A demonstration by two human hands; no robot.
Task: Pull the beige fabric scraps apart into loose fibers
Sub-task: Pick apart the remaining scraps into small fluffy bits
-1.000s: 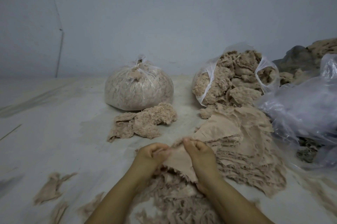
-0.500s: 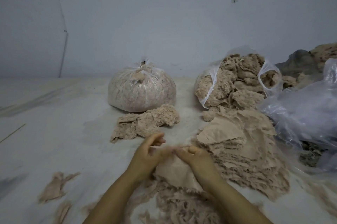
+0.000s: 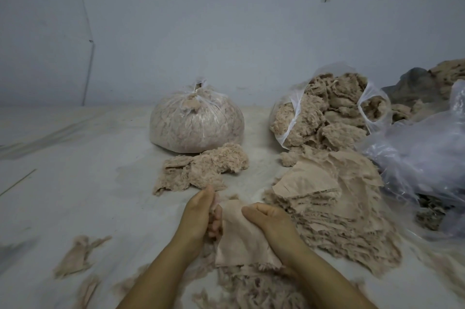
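A beige fabric scrap (image 3: 239, 238) hangs between both hands in the lower middle. My right hand (image 3: 270, 223) grips its upper right edge with curled fingers. My left hand (image 3: 198, 215) stands on edge against the scrap's left side; its fingertips touch the cloth, but the grip is partly hidden. To the right, a stack of flat beige scraps (image 3: 327, 200) lies on the floor. Loose fibers (image 3: 241, 286) gather below the held scrap, and a fluffy fiber pile (image 3: 203, 170) sits just beyond my hands.
A tied clear bag of fibers (image 3: 196, 122) stands at the back centre. An open bag of fluff (image 3: 324, 112) sits to its right, empty crumpled plastic bags (image 3: 425, 157) at far right. Small scraps (image 3: 78, 256) lie on the pale floor sheet (image 3: 75, 170) at lower left.
Both hands have dropped lower and closer to me with the scrap. The left hand has turned on edge beside it, and the scrap now hangs flatter between the hands.
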